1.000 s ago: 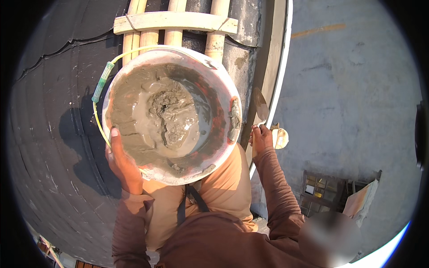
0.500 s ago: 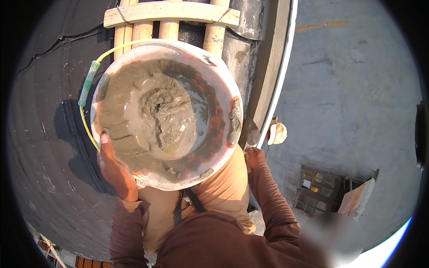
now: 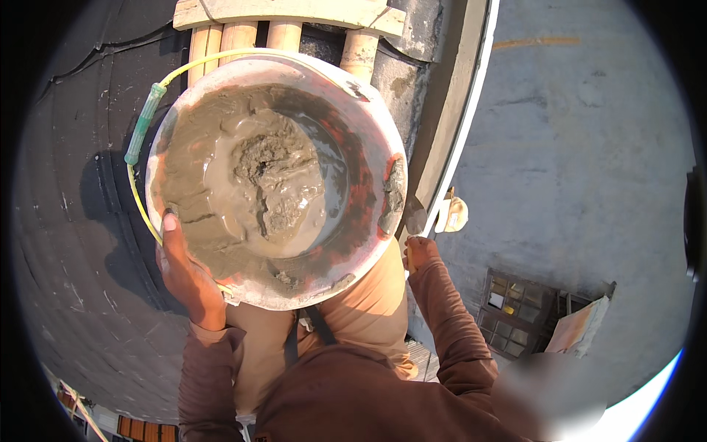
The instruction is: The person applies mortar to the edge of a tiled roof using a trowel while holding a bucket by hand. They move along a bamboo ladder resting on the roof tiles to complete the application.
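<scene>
Two hands loaded: left hand (image 3: pixel 188 278) grips the rim of the bucket (image 3: pixel 384 127) at 8 o'clock, thumb over the edge; right hand (image 3: pixel 422 253) is clenched round a trowel (image 3: pixel 416 219), blade toward 12, just outside the rim at 4. Step in hand reads as steadying the bucket, trowel off to the side. Next move, my call, needs a firm left grip and blade clearance over the rim. Bucket's at 12 from the thighs (image 3: pixel 379 295), overlapping them in view; support hidden. Mortar (image 3: pixel 276 180): wet, grey-brown, lumpy centre, watery toward 3; wall stained red.
</scene>
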`<state>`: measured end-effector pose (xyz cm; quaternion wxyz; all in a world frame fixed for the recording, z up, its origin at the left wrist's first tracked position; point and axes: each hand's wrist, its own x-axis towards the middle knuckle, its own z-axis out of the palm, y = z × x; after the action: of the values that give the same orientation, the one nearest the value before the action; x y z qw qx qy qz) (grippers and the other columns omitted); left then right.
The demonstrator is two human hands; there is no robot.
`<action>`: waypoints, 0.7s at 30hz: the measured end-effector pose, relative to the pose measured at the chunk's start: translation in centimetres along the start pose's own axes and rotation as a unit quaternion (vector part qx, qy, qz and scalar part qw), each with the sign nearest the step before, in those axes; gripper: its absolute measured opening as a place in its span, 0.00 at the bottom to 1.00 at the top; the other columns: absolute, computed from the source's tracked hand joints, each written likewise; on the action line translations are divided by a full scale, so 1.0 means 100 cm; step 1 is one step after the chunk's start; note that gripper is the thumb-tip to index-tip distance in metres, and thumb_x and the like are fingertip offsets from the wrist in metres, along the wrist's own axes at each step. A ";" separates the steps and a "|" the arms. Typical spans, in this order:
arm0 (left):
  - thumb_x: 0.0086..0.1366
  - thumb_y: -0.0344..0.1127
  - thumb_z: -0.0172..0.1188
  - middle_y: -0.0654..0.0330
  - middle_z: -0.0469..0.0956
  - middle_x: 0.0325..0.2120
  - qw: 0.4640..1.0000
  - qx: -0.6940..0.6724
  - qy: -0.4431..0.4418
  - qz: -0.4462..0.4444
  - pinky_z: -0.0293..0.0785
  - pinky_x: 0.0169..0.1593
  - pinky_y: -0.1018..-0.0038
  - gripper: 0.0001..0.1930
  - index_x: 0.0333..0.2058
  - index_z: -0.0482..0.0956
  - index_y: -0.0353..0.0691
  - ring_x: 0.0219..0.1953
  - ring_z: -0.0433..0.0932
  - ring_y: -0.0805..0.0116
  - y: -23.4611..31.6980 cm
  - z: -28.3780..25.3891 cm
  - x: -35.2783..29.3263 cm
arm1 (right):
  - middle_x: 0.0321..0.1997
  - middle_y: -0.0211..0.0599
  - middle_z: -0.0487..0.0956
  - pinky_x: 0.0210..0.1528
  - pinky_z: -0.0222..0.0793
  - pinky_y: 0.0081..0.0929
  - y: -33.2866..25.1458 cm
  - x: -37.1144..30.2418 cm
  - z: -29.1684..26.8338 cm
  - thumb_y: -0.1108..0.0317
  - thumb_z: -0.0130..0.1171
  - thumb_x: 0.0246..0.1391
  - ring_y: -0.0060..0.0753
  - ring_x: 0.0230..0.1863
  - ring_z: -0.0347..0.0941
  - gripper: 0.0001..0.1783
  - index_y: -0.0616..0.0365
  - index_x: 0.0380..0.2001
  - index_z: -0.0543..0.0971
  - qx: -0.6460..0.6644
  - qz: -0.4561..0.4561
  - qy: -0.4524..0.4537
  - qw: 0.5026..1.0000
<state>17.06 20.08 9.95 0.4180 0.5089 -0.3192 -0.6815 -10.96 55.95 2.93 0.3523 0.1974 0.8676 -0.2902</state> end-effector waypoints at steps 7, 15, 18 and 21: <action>0.70 0.50 0.56 0.56 0.74 0.50 0.998 0.047 0.037 0.016 0.69 0.54 0.74 0.28 0.56 0.73 0.28 0.50 0.73 0.68 0.004 0.006 -0.004 | 0.26 0.37 0.74 0.17 0.63 0.30 -0.073 -0.024 -0.002 0.59 0.53 0.63 0.30 0.17 0.71 0.17 0.65 0.38 0.77 0.013 -0.092 -0.005 0.996; 0.73 0.48 0.53 0.52 0.73 0.50 0.972 0.197 -0.015 0.127 0.69 0.55 0.72 0.27 0.57 0.72 0.27 0.51 0.73 0.67 -0.007 -0.001 0.000 | 0.24 0.33 0.72 0.19 0.63 0.28 -0.224 0.026 -0.029 0.57 0.52 0.64 0.26 0.17 0.67 0.15 0.60 0.36 0.75 0.068 -0.110 0.040 0.991; 0.74 0.46 0.52 0.51 0.73 0.50 0.996 0.075 0.018 0.041 0.69 0.56 0.71 0.24 0.57 0.72 0.30 0.52 0.73 0.65 -0.003 0.001 -0.001 | 0.25 0.35 0.73 0.20 0.64 0.32 -0.148 0.003 -0.023 0.59 0.54 0.60 0.30 0.19 0.70 0.13 0.59 0.35 0.76 0.008 -0.045 0.006 0.999; 0.74 0.44 0.52 0.51 0.72 0.51 0.994 0.072 -0.004 0.077 0.69 0.57 0.70 0.23 0.57 0.73 0.32 0.53 0.73 0.64 -0.012 -0.009 0.001 | 0.23 0.37 0.75 0.18 0.66 0.35 -0.030 -0.003 -0.026 0.59 0.54 0.60 0.33 0.17 0.72 0.15 0.63 0.36 0.78 -0.032 0.021 -0.015 0.999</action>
<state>17.56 20.49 8.58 0.4304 0.5084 -0.4073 -0.6248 -13.71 55.30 5.74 0.3771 0.2005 0.8667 -0.2579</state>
